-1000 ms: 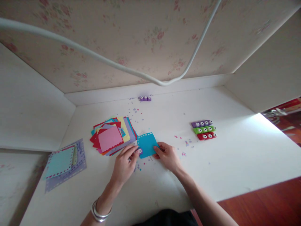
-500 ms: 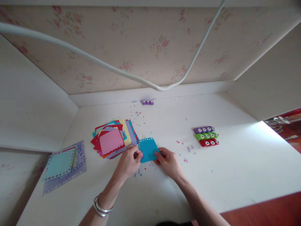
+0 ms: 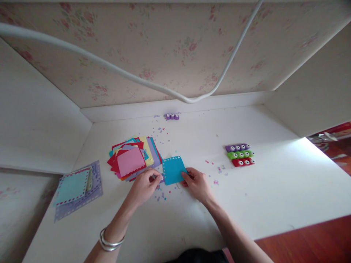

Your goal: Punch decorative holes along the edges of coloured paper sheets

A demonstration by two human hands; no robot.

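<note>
A blue sheet of paper (image 3: 174,171) has small shapes punched along its top and left edges. My right hand (image 3: 196,184) pinches it by the right edge, thumb on top. Beside the sheet's lower left corner, my left hand (image 3: 146,186) is closed on a small purple paper punch (image 3: 162,179) with a white button, partly hidden by the fingers. I cannot tell whether the punch still touches the paper. Just beyond my left hand lies a messy stack of coloured paper (image 3: 131,160), a pink sheet on top.
Purple, green and red punches (image 3: 240,155) stand in rows to the right, and several purple punches (image 3: 172,116) near the back wall. Punched sheets (image 3: 74,186) lie at the left. Confetti bits (image 3: 221,169) are scattered on the white table (image 3: 274,197). A white cable (image 3: 123,75) hangs in front.
My left hand has drawn slightly left with the punch, showing more of the paper's left edge, where a row of holes is visible. My right hand still holds the sheet.
</note>
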